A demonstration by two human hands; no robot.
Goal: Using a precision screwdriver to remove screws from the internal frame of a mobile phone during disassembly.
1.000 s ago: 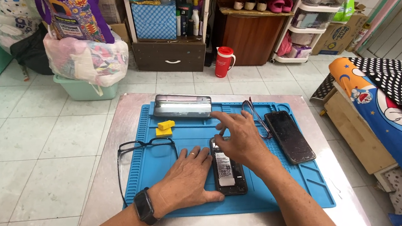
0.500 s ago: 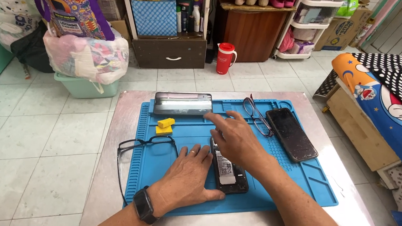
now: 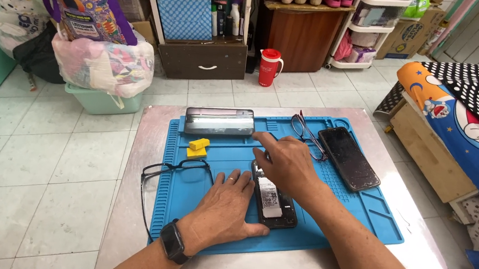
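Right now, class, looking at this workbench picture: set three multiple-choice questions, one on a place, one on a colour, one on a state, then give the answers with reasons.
1. Where does the opened phone lie?
A. on the blue mat
B. on the floor
C. on the bed

2. What colour is the cup on the floor?
A. green
B. red
C. black

3. How is the left hand?
A. clenched in a fist
B. raised in the air
C. flat on the mat beside the phone

Answers: A, the mat shows around it; B, its body is red; C, palm down with fingers spread.
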